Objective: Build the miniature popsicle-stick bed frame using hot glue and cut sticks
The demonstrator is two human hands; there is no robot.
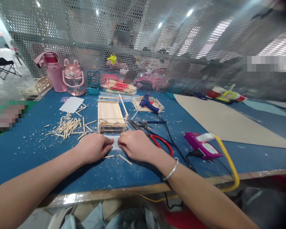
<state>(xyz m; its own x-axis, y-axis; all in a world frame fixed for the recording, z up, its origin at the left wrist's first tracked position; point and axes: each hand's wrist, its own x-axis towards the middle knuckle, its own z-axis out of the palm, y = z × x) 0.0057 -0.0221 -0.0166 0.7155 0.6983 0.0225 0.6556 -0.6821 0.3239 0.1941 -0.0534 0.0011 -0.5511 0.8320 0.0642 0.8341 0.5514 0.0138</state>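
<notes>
Directions run from the slip of paper (115,142), with twelve o'clock away from the person. At twelve o'clock, just beyond the hands, stands the stick frame (110,111), blocking the way further up the table (85,181); behind it lies a stick bundle (120,86). A loose stick pile (70,127) spreads toward ten o'clock, with a white card (71,105) past it and a pink flask (54,74) and bottle (74,81) well beyond at eleven. The glue gun (149,105) lies at one to two o'clock. The red-handled tool (154,137) reaches from two to three, close by the right wrist, and the purple gadget (206,149) sits farther off at three.

The paper lies flat between the left hand (95,148), at nine o'clock, and the right hand (134,144), at three. Both have bent fingers, their tips at its ends; whether they pinch it or only press cannot be told. Two loose sticks (125,159) lie near five and seven o'clock.
</notes>
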